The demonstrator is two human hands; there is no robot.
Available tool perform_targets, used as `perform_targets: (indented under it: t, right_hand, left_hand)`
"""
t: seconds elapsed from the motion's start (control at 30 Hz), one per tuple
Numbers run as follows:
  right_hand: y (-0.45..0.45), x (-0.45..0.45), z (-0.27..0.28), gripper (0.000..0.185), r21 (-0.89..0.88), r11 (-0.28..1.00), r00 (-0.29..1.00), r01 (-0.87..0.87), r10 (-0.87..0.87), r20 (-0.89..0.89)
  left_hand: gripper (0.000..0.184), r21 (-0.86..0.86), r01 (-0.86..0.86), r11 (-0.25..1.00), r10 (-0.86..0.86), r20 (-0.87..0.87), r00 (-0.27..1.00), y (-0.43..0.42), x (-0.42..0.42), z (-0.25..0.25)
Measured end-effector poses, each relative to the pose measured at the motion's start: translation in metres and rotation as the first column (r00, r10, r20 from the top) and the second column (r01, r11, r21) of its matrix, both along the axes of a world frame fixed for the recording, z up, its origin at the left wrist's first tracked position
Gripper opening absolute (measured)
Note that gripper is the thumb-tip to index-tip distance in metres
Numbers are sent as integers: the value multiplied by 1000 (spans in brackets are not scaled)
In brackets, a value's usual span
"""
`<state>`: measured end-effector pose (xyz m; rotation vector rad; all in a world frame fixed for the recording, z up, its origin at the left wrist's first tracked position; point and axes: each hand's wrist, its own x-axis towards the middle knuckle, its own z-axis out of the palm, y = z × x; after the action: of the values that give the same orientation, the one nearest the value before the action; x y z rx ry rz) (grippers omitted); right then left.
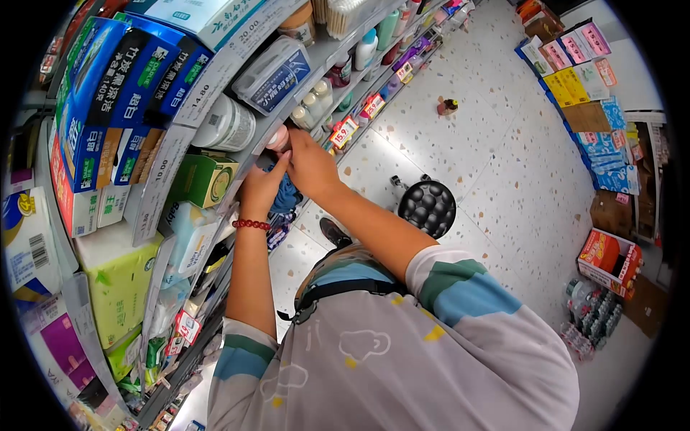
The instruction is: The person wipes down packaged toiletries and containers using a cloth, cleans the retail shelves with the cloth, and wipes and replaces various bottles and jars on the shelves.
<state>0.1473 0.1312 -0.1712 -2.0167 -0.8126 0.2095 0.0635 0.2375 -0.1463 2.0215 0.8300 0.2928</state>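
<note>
At the shelf edge, both my hands come together around a small pale-pink jar (277, 139). My left hand (260, 188), with a red bead bracelet at its wrist, is closed at the jar's near side, its thumb pointing up toward it. My right hand (310, 164) curls over the jar from the right, hiding part of it. Bunched blue cloth (285, 195) shows just below my hands; whether my left fingers hold it is hidden. Beside the jar are a white tub (226, 123), small cream-capped bottles (309, 108) and a clear plastic box (272, 75).
Blue toothpaste boxes (118, 93) and a green box (205, 179) fill the shelves at left. Price tags (343, 133) line the shelf edge. A black round stool (427, 208) stands on the speckled floor (496, 151). Cartons (609, 260) and bottle packs (591, 312) sit at right.
</note>
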Motion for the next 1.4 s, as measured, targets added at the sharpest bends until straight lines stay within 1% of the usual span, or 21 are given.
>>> perform_targets:
  t: [0.03, 0.1, 0.17, 0.2, 0.27, 0.33, 0.43, 0.5, 0.57, 0.6, 0.67, 0.73, 0.77, 0.83, 0.87, 1.0, 1.07, 1.17, 1.23, 1.37, 1.4]
  right_hand:
    - [-1, 0, -2, 43, -8, 1000, 1000, -10, 10, -1]
    - [-3, -2, -3, 45, 14, 1000, 1000, -13, 14, -6]
    - [-4, -1, -5, 49, 49, 998, 999, -45, 45, -2]
    - [-5, -1, -4, 49, 48, 998, 999, -46, 46, -5]
    - [-6, -1, -2, 52, 18, 997, 997, -76, 76, -28]
    - [-6, 0, -4, 54, 17, 997, 997, -76, 76, -10]
    - [-9, -1, -4, 59, 24, 996, 996, -87, 87, 3]
    - [-10, -1, -4, 61, 36, 994, 995, -100, 100, 5]
    - [-10, -3, -5, 63, -9, 996, 996, -88, 88, -8]
    - [-10, -4, -4, 63, -10, 996, 996, -89, 89, -9]
    - [-12, -4, -1, 59, -11, 994, 990, -105, 104, -100]
    - [-14, -5, -1, 61, -17, 994, 990, -105, 103, -93]
    - [-15, -5, -2, 63, -23, 994, 991, -105, 103, -84]
    - [-17, -6, -1, 64, -4, 995, 992, -103, 102, -71]
    - [-18, -7, 0, 66, 18, 995, 993, -99, 100, -57]
    - [-17, -7, -1, 68, -9, 995, 993, -104, 103, -61]
    - [-17, -6, -4, 70, 25, 994, 994, -104, 104, 18]
    - [-16, -5, -7, 70, 17, 994, 994, -104, 104, 18]
    - [-16, -3, -9, 70, 26, 992, 993, -120, 119, 22]
    - [-17, -2, -11, 70, 21, 990, 990, -138, 138, 18]
    - [-16, -1, -11, 70, 19, 989, 989, -145, 145, 18]
  left_hand:
    - [70, -4, 0, 1000, 0, -8, 1000, 1, 1, -2]
    - [64, 78, -6, 997, -5, 134, 991, 1, 4, -5]
    - [63, 70, -11, 997, 4, 100, 995, 3, 4, -5]
    - [63, 68, -15, 998, 10, 72, 997, 4, 4, -6]
    - [64, 55, 5, 998, -9, 75, 997, 7, 6, -6]
    - [65, -7, 24, 1000, -24, -13, 1000, 8, 8, -5]
    - [66, -8, 28, 1000, -28, -42, 999, 13, 12, -9]
    - [66, -15, 13, 1000, -13, -31, 999, 11, 10, -11]
    - [66, -21, -2, 1000, 2, -16, 1000, 12, 12, -10]
    - [66, -50, 14, 999, -15, -6, 1000, 12, 13, -7]
    - [65, -80, 32, 996, -32, 3, 999, 10, 14, 0]
    - [65, -143, 39, 989, -39, 7, 999, 7, 13, 6]
    - [65, -144, 38, 989, -37, 6, 999, 6, 13, 6]
    - [66, -88, 81, 993, -79, 26, 997, 6, 12, 7]
    - [66, -91, 76, 993, -74, 25, 997, 4, 12, 7]
    - [67, -130, 39, 991, -41, -13, 999, 3, 11, 9]
    - [67, -134, 32, 990, -34, -16, 999, 5, 12, 5]
    - [69, -144, 52, 988, -48, 29, 998, 2, 12, 6]
    - [69, -84, 47, 995, -47, 2, 999, -4, 15, 18]
    - [68, -41, 49, 998, -49, -5, 999, -1, 14, 9]
    - [68, -4, 45, 999, -45, -13, 999, -1, 14, 7]
